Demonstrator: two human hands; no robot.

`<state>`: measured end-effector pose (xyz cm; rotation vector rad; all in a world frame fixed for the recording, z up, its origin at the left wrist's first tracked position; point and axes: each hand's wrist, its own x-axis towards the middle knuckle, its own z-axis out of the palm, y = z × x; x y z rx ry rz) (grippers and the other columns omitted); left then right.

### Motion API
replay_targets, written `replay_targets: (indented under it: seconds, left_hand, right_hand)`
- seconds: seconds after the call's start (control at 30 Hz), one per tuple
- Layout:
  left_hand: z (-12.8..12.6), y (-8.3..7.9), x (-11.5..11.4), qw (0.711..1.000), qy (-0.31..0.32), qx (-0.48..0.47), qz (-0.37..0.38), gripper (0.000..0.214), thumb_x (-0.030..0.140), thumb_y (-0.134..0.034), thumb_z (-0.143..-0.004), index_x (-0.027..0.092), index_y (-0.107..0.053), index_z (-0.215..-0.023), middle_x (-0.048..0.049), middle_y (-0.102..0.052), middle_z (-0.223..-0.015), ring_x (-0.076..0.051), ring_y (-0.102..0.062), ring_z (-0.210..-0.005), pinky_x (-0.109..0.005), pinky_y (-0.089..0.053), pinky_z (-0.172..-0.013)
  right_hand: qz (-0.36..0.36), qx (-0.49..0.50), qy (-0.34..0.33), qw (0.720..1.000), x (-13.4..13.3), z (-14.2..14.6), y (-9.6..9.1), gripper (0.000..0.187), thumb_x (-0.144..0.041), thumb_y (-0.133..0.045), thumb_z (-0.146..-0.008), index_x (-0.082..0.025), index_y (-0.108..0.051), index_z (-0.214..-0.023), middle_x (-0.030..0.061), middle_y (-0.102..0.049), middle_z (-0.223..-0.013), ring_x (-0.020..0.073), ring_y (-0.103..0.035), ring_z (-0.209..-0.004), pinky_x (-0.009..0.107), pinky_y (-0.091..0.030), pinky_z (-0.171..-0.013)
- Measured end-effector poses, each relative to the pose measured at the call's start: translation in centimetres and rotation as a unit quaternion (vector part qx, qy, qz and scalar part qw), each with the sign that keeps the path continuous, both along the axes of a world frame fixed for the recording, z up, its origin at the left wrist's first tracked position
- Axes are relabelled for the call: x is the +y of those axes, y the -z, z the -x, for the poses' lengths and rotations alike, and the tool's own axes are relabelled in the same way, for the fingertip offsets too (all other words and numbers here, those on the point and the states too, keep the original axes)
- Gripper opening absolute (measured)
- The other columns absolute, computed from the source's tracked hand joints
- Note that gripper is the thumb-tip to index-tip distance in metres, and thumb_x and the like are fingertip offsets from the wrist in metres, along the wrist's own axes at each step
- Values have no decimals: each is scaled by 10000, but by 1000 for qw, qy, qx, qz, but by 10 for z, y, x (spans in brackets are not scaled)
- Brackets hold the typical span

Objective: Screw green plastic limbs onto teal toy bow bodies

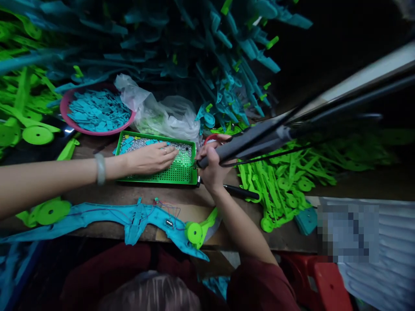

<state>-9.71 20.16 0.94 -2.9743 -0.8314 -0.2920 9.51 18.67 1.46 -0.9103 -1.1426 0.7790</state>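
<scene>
My left hand (155,158) lies palm down over a green perforated tray (173,178), its fingers stretched out onto the small silvery screws (142,144) inside. Nothing shows between those fingers, though their undersides are hidden. My right hand (214,168) is wrapped round a grey electric screwdriver (240,142), whose front end comes near the tray's right side. Closest to me lies a long blue toy-like plastic half-shell (110,214) with thin wires and a small circuit part on it. A bright green piece with a round disc (195,233) sits at its right end.
Behind the tray stand a pink bowl (65,106) of small blue pieces and a clear plastic bag (168,114). Blue parts (227,82) pile high at the back. Green parts (285,185) heap to the right, near a red stool (330,280). Cables run off upper right.
</scene>
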Motion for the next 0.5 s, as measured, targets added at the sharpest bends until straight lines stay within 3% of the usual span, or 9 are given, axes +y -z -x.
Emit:
replay_targets:
  seconds: [0.07,0.13,0.23,0.33,0.5]
  left_hand:
    - [1,-18,-27,999,15,26,-20,399,83,-452,-886,158,-640,-1230,-126,-595,-1387,-271,-563,-1266,-419,-461,-989]
    - [-2,-36,-69,999,-6,-7,-41,392,110,-434,-882,110,-652,-1208,-176,-670,-1251,-304,-631,-1137,-464,-483,-933]
    - [-13,-48,-136,996,28,-85,-16,357,215,-438,-908,145,-702,-1137,-136,-714,-1158,-283,-662,-1020,-434,-516,-866]
    - [-29,-33,-177,988,57,-139,43,323,253,-466,-935,190,-707,-1141,-63,-713,-1181,-222,-643,-1057,-359,-523,-901]
    - [-56,15,-185,991,35,-115,61,369,241,-520,-932,126,-643,-1260,-86,-610,-1367,-240,-562,-1239,-367,-486,-1019]
  right_hand:
    - [-5,3,-17,1000,5,5,13,348,-395,-640,-806,-285,-451,-1078,-109,-461,-580,103,-484,-443,255,-436,-473]
    - [-11,11,-45,999,9,8,23,378,-397,-640,-808,-290,-435,-1108,-110,-462,-593,96,-472,-438,247,-432,-463]
    - [-19,13,-77,997,11,10,33,384,-400,-628,-826,-311,-410,-1129,-109,-455,-606,93,-459,-444,238,-417,-453]
    - [-16,-16,-76,997,12,10,36,355,-448,-606,-841,-339,-387,-1099,-109,-427,-612,96,-442,-445,238,-404,-447]
    - [11,-45,-57,997,12,11,36,391,-543,-597,-819,-326,-370,-1051,-92,-386,-613,106,-423,-451,263,-402,-455]
